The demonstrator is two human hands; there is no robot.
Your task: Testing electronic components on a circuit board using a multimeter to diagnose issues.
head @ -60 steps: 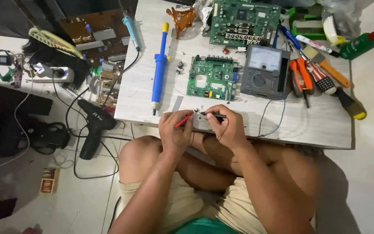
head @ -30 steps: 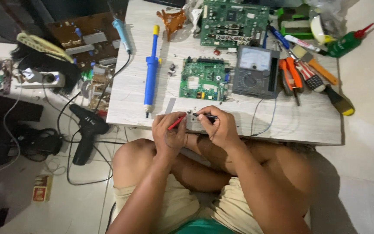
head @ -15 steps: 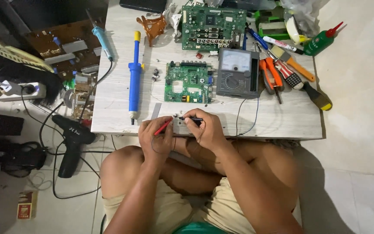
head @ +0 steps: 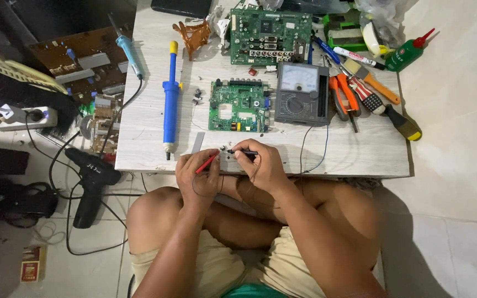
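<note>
My left hand (head: 197, 177) pinches a red test probe (head: 207, 162) at the low table's (head: 360, 154) near edge. My right hand (head: 260, 165) grips a black test probe (head: 243, 152). Both probe tips meet at a small part (head: 223, 149) on the tabletop between my hands. Thin leads run from my right hand up to a grey analogue multimeter (head: 300, 94). A small green circuit board (head: 238, 107) lies just beyond my hands.
A blue desoldering pump (head: 170, 99) lies left of the board, a larger green board (head: 269, 36) at the back. Pliers, screwdrivers, a marker and a green bottle (head: 408, 53) crowd the right. On the floor left: a black glue gun (head: 90, 186), cables, a power strip (head: 23, 117).
The view has shifted so the table sits more central and closer. Both hands stay at the table's near edge holding the probes, almost still.
</note>
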